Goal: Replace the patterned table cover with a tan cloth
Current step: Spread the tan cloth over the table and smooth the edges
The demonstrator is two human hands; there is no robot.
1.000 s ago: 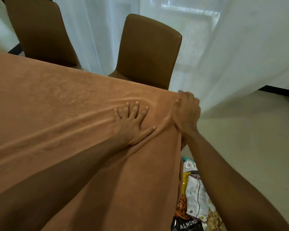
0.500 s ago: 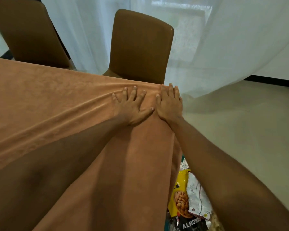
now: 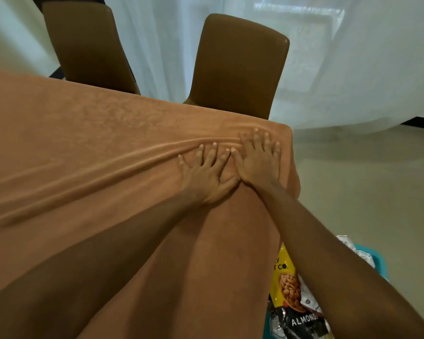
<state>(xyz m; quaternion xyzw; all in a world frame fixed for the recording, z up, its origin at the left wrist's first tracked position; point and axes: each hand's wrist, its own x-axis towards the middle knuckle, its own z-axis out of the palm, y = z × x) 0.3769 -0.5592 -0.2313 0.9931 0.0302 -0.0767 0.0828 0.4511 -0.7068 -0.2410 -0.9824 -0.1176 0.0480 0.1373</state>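
1. Snack packets (image 3: 291, 289) at 5 o'clock, low beside the worktop: glossy foil, one reads ALMONDS, sitting in a teal bin (image 3: 380, 263).
2. Tan cloth (image 3: 96, 148) covers the whole worktop, edge hanging over the right side. Soft, plush, light; long folds run toward 9 o'clock. Likely drags easily; best gripped at the hanging hem or corner.
3. Left hand (image 3: 206, 177) and right hand (image 3: 257, 165) lie flat at 1 o'clock near the corner, fingers spread, pinching nothing.
4. Brown chairs (image 3: 238, 64), smooth padded backs; sheer white curtain (image 3: 353, 69) behind.

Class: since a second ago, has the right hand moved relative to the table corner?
Yes. The right hand left the cloth's edge at the corner and now lies flat on top, beside the left hand.
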